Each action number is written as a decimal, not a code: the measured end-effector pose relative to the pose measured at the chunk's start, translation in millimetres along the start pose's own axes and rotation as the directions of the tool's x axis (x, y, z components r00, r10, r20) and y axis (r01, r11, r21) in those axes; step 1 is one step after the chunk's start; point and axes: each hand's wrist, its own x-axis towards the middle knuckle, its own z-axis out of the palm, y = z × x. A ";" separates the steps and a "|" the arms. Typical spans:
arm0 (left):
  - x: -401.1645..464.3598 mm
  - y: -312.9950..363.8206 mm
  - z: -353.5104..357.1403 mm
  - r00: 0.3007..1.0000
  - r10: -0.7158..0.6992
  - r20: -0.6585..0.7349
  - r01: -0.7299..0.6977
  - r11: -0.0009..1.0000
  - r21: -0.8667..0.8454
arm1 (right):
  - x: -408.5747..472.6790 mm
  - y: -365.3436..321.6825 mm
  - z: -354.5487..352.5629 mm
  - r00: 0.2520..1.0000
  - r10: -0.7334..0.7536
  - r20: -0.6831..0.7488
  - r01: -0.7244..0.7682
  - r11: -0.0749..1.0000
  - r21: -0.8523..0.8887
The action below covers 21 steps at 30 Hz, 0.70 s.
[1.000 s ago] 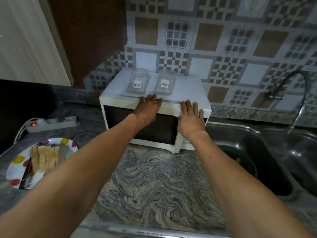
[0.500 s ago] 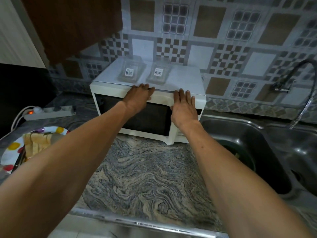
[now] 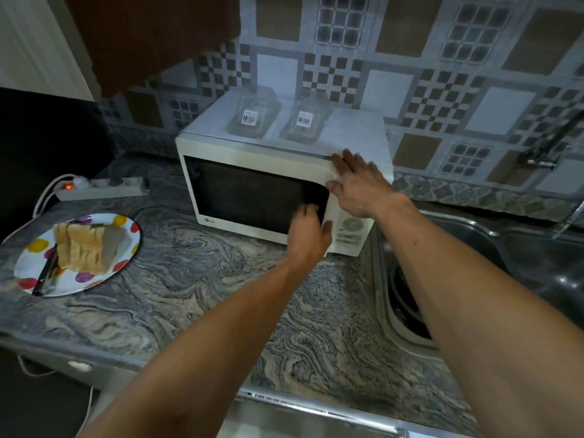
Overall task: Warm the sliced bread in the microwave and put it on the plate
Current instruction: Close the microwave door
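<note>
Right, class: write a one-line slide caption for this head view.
Left hand at the shut microwave door's edge, right hand bracing its top corner; sliced bread waits on the plate.

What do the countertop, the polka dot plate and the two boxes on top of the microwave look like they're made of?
Grey swirled countertop: polished stone, probably granite, from its veining. White dotted round plate: glossy, melamine or ceramic; unclear. Two clear boxes: thin transparent plastic with barcode labels.

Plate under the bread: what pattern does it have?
White plate with red, yellow and purple dots, in the head view.

Plate (image 3: 126, 230) left of microwave (image 3: 221, 147)
</note>
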 end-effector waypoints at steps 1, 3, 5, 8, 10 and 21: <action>7.1 6.2 3.7 0.996 -0.072 0.057 0.076 0.995 -0.068 | -0.2 0.2 -1.4 1.000 0.000 0.009 0.000 1.000 0.009; 20.9 11.1 6.3 0.985 -0.114 0.131 0.129 0.985 -0.117 | -1.0 -0.5 -1.6 1.000 0.011 0.018 -0.011 1.000 0.013; 28.3 9.3 5.5 0.983 -0.077 0.165 0.097 0.989 -0.114 | -1.4 -1.8 0.1 0.999 0.031 0.011 -0.032 0.999 0.026; 33.0 4.6 5.5 0.983 -0.033 0.180 0.047 0.996 -0.075 | -0.7 -3.4 1.8 0.999 0.030 -0.024 -0.029 0.999 0.034; 38.4 2.6 7.6 0.984 -0.005 0.178 0.009 1.000 -0.024 | 0.9 -3.3 1.3 0.999 0.025 -0.046 -0.023 0.999 0.032; 42.6 3.9 6.6 0.988 0.009 0.153 -0.010 1.000 0.005 | 2.3 -8.8 -18.2 1.000 0.019 -0.016 -0.018 1.000 0.014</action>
